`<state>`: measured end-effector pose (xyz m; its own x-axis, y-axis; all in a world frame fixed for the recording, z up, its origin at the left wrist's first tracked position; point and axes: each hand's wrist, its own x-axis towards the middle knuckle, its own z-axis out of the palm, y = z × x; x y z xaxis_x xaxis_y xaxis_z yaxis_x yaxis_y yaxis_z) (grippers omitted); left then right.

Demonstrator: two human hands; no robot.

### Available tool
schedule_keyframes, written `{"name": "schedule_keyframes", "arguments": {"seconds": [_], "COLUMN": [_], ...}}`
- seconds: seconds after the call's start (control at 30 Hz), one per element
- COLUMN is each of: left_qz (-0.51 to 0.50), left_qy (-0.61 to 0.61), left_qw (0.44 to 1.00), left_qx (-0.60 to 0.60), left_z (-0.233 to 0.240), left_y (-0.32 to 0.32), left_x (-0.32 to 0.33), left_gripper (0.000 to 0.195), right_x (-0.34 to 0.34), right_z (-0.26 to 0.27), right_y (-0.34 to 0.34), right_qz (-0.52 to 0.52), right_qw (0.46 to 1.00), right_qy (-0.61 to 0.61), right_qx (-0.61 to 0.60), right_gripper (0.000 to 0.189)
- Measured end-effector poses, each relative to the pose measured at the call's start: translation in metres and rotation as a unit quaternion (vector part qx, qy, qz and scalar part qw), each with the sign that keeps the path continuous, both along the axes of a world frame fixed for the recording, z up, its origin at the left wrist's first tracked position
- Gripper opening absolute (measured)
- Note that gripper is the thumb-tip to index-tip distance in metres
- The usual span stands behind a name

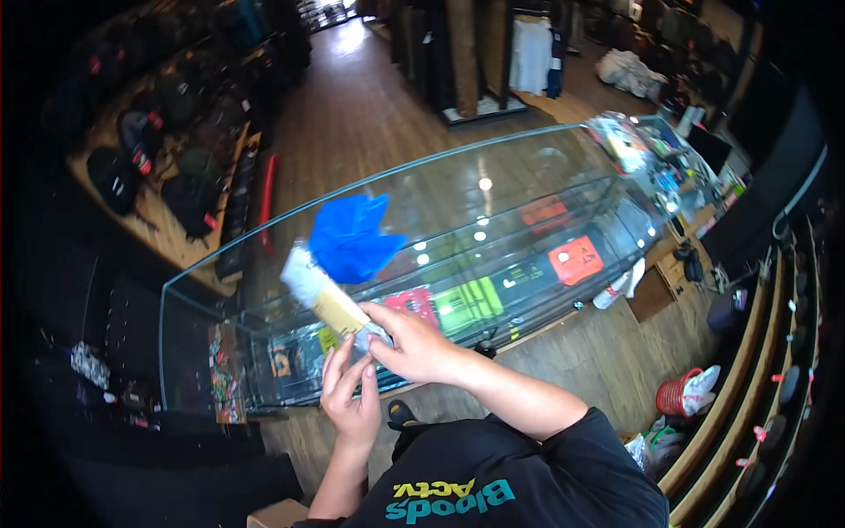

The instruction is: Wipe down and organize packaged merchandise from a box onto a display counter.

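Note:
A flat packet in clear plastic point(338, 309), with a beige middle band and a pale grey end, is held over a glass display counter point(455, 155). My right hand point(419, 344) grips its near end, thumb on top and fingers around the side. The fingertips of my left hand point(350, 396) meet that same end from below, at the plastic wrapper. Just beyond the packet, a crumpled bright blue cloth or bag point(356, 239) lies on the glass; the packet overlaps its near left edge in the view.
Inside the counter lie coloured packages, including a green one point(470, 305) and an orange one point(575, 260). Wrapped goods point(619, 142) are piled at the counter's right end. Backpacks point(115, 178) line a wooden shelf at left. A red basket point(680, 393) stands on the floor at right.

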<state>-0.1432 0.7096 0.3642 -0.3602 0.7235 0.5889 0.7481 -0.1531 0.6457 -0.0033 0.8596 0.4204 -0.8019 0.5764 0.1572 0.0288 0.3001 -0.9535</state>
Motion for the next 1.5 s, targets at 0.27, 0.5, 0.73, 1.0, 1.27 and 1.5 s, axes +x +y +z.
{"name": "schedule_keyframes", "arguments": {"seconds": [0.27, 0.5, 0.73, 1.0, 1.27, 1.5], "left_qz": [-0.171, -0.324, -0.417, -0.455, -0.314, -0.278], "left_qy": [-0.412, -0.394, -0.301, -0.183, 0.156, 0.161], "left_qw": [0.895, 0.852, 0.844, 0.872, 0.927, 0.941], "left_qx": [-0.029, -0.120, -0.153, -0.013, -0.133, -0.104], "left_z": [0.028, 0.038, 0.048, 0.101, 0.057, 0.064], "left_y": [0.094, 0.214, 0.341, 0.506, 0.584, 0.552], "left_x": [0.149, 0.241, 0.329, 0.430, 0.460, 0.443], "left_gripper": [0.064, 0.054, 0.053, 0.067, 0.060, 0.055], "right_x": [0.180, 0.304, 0.384, 0.470, 0.541, 0.528], "right_z": [-0.025, -0.031, -0.026, 0.040, -0.034, -0.044], "right_y": [0.048, 0.094, 0.177, 0.343, 0.457, 0.447], "right_qz": [-0.105, -0.316, -0.448, -0.592, -0.545, -0.571], "right_qw": [0.958, 0.936, 0.880, 0.768, 0.752, 0.758], "right_qy": [0.224, 0.115, 0.157, 0.088, -0.188, -0.075], "right_qx": [-0.147, -0.099, 0.001, 0.229, 0.320, 0.306], "right_gripper": [0.045, 0.067, 0.074, 0.042, 0.034, 0.034]}}
